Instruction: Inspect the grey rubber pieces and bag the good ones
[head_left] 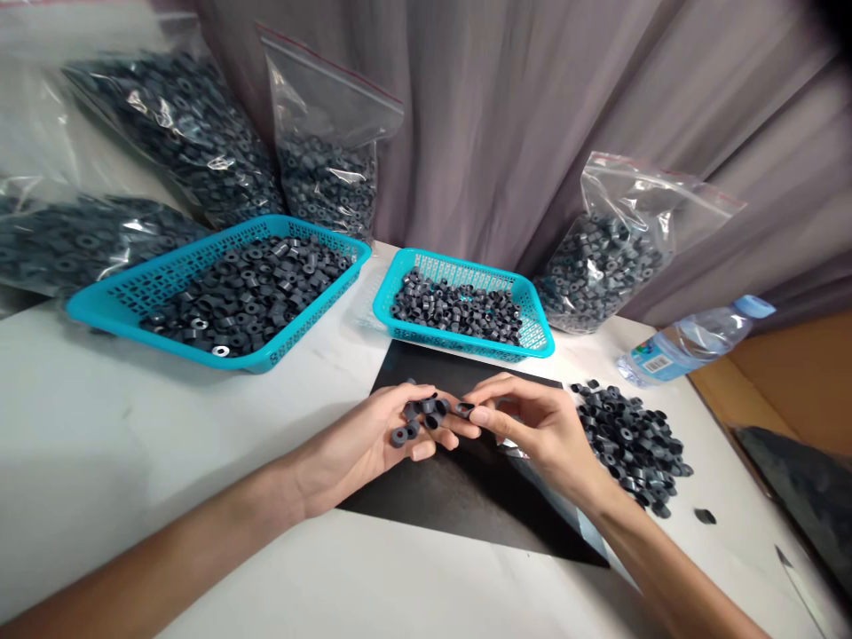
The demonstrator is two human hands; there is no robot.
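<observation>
My left hand (382, 426) is palm up over a black mat (459, 497), fingers curled around several small dark grey rings (426, 410). Beside its fingertips, my right hand (525, 417) pinches one dark grey ring (464, 409) between thumb and forefinger. This ring is tilted, its opening partly visible. Just behind the hands stands a small blue basket (466, 342) with many similar pieces in it. To the right of my right hand, a loose pile of dark grey pieces (629, 448) lies on the white table (200, 568). Something clear and shiny lies partly hidden under my right hand.
A larger blue basket (179, 351) of dark rings stands at the left. Filled zip bags lean behind it, including one upright bag (326, 177); another bag (599, 266) stands right of the small basket. A water bottle (692, 342) lies tilted by a brown box (785, 373).
</observation>
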